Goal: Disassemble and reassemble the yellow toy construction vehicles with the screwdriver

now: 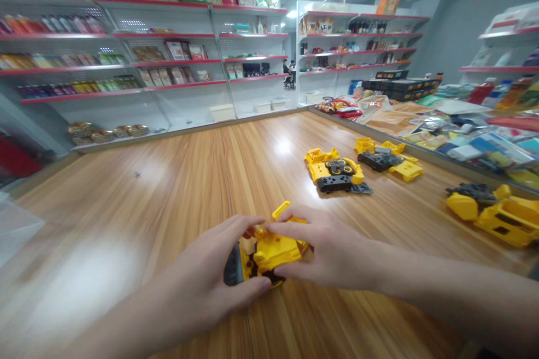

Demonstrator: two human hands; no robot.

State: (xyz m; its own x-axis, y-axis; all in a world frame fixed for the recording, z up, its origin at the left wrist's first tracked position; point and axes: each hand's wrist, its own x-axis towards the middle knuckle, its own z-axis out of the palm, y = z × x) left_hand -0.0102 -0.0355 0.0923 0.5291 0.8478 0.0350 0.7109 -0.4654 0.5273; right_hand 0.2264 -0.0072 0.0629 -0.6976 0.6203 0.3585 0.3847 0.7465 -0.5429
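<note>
A yellow and black toy construction vehicle (278,249) rests on the wooden table close in front of me, partly covered by my fingers. My left hand (214,269) curves around its left end, where a dark grey blade-like part (232,266) shows. From the right, my right hand (320,241) grips the yellow body, thumb low and fingers over the top. A yellow piece (281,210) sticks up behind the fingers. Whether it is fixed to the toy, I cannot tell.
Yellow and black toy parts lie in groups to the right: one group (337,171), another behind it (389,158), a third (501,213) near the right edge. A small grey bit (137,174) sits far left. A clear plastic box (17,227) stands at the left edge. Packaged goods crowd the right side.
</note>
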